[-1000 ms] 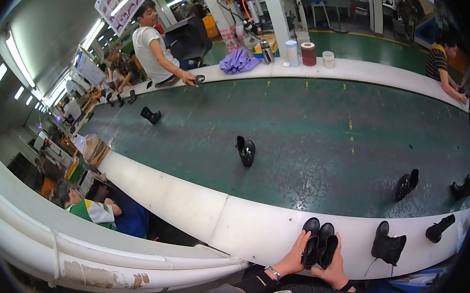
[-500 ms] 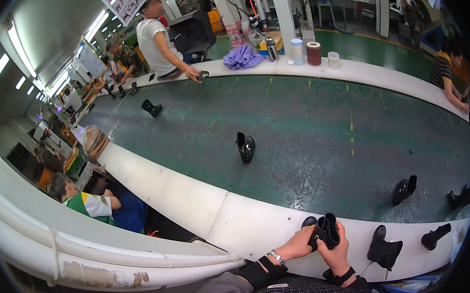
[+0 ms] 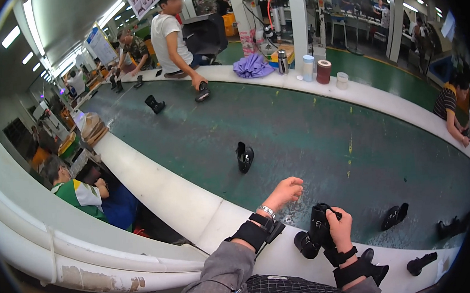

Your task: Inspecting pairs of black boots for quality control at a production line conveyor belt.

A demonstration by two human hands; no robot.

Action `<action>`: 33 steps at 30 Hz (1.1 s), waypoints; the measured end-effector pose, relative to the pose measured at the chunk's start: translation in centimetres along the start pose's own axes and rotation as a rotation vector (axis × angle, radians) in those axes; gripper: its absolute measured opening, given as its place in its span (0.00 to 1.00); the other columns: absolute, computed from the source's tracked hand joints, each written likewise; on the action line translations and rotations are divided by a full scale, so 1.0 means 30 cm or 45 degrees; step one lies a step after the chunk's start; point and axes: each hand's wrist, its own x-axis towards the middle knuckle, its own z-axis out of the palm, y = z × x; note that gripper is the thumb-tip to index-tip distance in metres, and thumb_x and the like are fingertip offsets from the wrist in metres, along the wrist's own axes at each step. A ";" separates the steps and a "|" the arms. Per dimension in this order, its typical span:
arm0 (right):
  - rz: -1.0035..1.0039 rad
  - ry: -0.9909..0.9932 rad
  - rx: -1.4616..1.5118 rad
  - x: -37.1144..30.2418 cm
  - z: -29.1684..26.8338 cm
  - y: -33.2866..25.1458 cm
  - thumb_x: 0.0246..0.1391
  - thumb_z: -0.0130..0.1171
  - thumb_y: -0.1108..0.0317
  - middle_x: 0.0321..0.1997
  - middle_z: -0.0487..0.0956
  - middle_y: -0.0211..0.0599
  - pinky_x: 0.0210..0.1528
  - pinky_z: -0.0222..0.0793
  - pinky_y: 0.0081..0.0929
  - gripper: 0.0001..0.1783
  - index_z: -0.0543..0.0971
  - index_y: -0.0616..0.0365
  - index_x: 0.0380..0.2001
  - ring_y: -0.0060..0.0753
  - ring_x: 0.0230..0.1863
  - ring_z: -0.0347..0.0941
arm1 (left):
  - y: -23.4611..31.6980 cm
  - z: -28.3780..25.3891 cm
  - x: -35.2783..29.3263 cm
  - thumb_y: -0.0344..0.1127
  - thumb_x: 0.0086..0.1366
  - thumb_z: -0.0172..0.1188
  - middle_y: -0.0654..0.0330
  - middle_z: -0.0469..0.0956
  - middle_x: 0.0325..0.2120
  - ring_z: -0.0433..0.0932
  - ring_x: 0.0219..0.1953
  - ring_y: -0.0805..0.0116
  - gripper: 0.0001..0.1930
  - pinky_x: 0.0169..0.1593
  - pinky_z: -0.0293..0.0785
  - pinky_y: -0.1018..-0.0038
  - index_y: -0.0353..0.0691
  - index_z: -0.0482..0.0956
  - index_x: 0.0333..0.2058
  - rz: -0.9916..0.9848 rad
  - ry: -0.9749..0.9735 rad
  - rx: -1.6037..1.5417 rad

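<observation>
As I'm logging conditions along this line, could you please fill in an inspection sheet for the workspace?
Surface: green worktop, with worn patches and yellow marks; near white ledge alongside.
Work items: black buckled boot, held; whether a second boot sits against it is unclear. Single black boot on the worktop.
Clutter: purple cloth, metal flask and dark-red container on the far white ledge.
Grips: left grip empty, fingers loosely bent; right grip closed around the buckled boot.
Cables: red hose beyond the far ledge.
Surroundings: white-shirted co-worker across, one hand on a dark shoe; person in a green-and-white top at left.
</observation>
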 end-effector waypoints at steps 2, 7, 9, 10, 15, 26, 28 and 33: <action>-0.098 0.010 -0.042 0.078 0.045 -0.016 0.50 0.58 0.67 0.23 0.77 0.32 0.31 0.68 0.21 0.13 0.78 0.70 0.32 0.18 0.26 0.69 | 0.029 -0.034 0.036 0.36 0.62 0.53 0.56 0.74 0.43 0.74 0.42 0.71 0.20 0.44 0.73 0.74 0.35 0.68 0.51 0.003 0.037 0.024; -0.250 0.167 0.081 0.239 0.165 -0.012 0.53 0.56 0.70 0.31 0.79 0.37 0.38 0.68 0.22 0.14 0.76 0.68 0.41 0.22 0.32 0.72 | 0.055 -0.185 0.095 0.35 0.61 0.54 0.56 0.75 0.41 0.75 0.41 0.71 0.19 0.43 0.74 0.75 0.34 0.70 0.49 -0.001 0.114 -0.010; -0.336 0.202 0.120 0.294 0.212 0.051 0.54 0.55 0.70 0.35 0.79 0.39 0.40 0.68 0.23 0.15 0.75 0.67 0.44 0.24 0.35 0.73 | 0.061 -0.272 0.099 0.34 0.61 0.54 0.54 0.76 0.40 0.77 0.39 0.70 0.17 0.42 0.75 0.76 0.33 0.71 0.48 0.093 0.238 -0.081; -0.376 0.181 0.018 0.321 0.235 0.099 0.55 0.55 0.69 0.38 0.78 0.41 0.43 0.68 0.25 0.17 0.74 0.67 0.46 0.28 0.38 0.74 | 0.070 -0.321 0.103 0.33 0.61 0.53 0.54 0.77 0.39 0.77 0.37 0.70 0.16 0.41 0.75 0.76 0.33 0.71 0.47 0.117 0.308 -0.094; -0.225 0.155 -0.309 0.355 0.285 0.307 0.52 0.58 0.64 0.41 0.78 0.46 0.45 0.70 0.30 0.20 0.73 0.64 0.46 0.39 0.41 0.76 | 0.134 -0.549 0.134 0.30 0.60 0.53 0.55 0.78 0.34 0.78 0.33 0.71 0.12 0.36 0.77 0.79 0.33 0.73 0.42 0.163 0.598 -0.084; -0.026 0.097 -0.162 0.323 0.246 0.269 0.44 0.65 0.63 0.46 0.75 0.43 0.48 0.69 0.26 0.35 0.64 0.60 0.55 0.33 0.45 0.74 | 0.112 -0.530 0.523 0.38 0.52 0.65 0.55 0.68 0.44 0.69 0.47 0.65 0.31 0.46 0.68 0.70 0.36 0.62 0.52 0.087 0.671 0.246; 0.015 0.048 -0.080 0.299 0.229 0.266 0.43 0.66 0.63 0.49 0.74 0.46 0.49 0.68 0.27 0.38 0.62 0.61 0.56 0.35 0.47 0.73 | 0.086 -0.474 0.612 0.40 0.50 0.67 0.51 0.64 0.48 0.65 0.51 0.61 0.35 0.51 0.65 0.68 0.35 0.60 0.54 0.077 0.851 0.334; 0.035 -0.037 -0.375 0.166 0.132 0.323 0.40 0.66 0.65 0.54 0.67 0.54 0.56 0.62 0.40 0.42 0.59 0.69 0.57 0.48 0.57 0.65 | 0.058 -0.499 0.788 0.39 0.43 0.70 0.38 0.52 0.58 0.52 0.62 0.46 0.46 0.63 0.52 0.60 0.32 0.52 0.58 0.183 1.292 0.675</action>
